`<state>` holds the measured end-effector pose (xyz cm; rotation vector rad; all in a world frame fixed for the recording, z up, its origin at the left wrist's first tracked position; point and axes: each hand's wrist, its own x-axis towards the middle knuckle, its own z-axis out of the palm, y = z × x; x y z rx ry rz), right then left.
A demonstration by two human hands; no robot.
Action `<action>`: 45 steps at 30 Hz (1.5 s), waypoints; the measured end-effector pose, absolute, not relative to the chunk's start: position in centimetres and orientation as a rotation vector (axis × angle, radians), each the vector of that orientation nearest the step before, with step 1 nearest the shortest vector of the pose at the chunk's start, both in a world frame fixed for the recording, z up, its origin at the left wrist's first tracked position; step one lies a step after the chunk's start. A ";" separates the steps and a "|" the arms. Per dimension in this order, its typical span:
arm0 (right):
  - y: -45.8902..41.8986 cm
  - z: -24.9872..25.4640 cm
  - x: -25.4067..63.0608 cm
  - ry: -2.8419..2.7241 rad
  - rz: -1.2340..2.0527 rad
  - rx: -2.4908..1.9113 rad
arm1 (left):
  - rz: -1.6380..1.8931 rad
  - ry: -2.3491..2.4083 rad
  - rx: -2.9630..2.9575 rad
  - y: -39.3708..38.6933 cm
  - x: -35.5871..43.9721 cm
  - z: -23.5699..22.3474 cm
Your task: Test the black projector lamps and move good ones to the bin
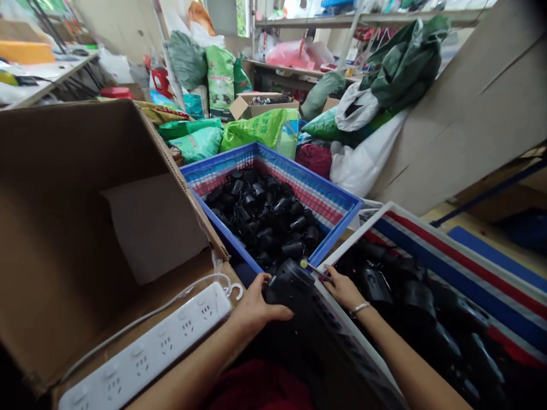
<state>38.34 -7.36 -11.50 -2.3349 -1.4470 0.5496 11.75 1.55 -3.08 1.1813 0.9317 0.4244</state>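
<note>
My left hand [255, 310] is closed around the side of a black plastic device [293, 279] with a rounded, cylinder-like top. Its lower part runs into dark shadow, so its full shape is hard to make out. Just right of it, my right hand [345, 289] grips a thin rod with a yellowish tip [303, 263], which points at the device's upper edge. What kind of tool the rod is, I cannot tell. Beyond both hands, a blue-rimmed basket [342, 225] holds many small black cylindrical parts [260, 210] with wires among them.
On the right, a white-rimmed crate [376, 215] with a striped lining contains larger black devices [416, 299]. A white power strip [164, 341] lies on cardboard at left, before an open cardboard box [64, 239]. Green sacks [256, 131] and other bags crowd the floor behind.
</note>
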 end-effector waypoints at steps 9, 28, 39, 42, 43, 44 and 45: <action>-12.4 -8.2 39.0 -1.255 0.558 -2.197 | 0.186 1.008 1.164 -0.1 17.6 -6.6; -14.5 -1.9 39.7 -1.266 0.465 -2.197 | 0.124 1.055 1.414 -1.2 21.4 -8.5; -15.7 -5.5 39.4 -1.194 0.580 -2.270 | 0.191 1.080 1.315 -1.4 21.5 -8.3; -15.7 -5.4 40.0 -1.089 0.489 -2.316 | 0.208 1.077 1.200 -1.4 21.4 -8.6; -15.5 -5.3 40.1 -1.081 0.476 -2.319 | 0.206 1.065 1.149 -1.4 21.2 -8.7; -15.3 -5.5 40.1 -1.082 0.466 -2.319 | 0.199 1.045 1.086 -1.3 20.8 -8.7; -15.0 -5.9 40.0 -1.097 0.445 -2.311 | 0.190 1.013 1.015 -1.3 20.4 -8.6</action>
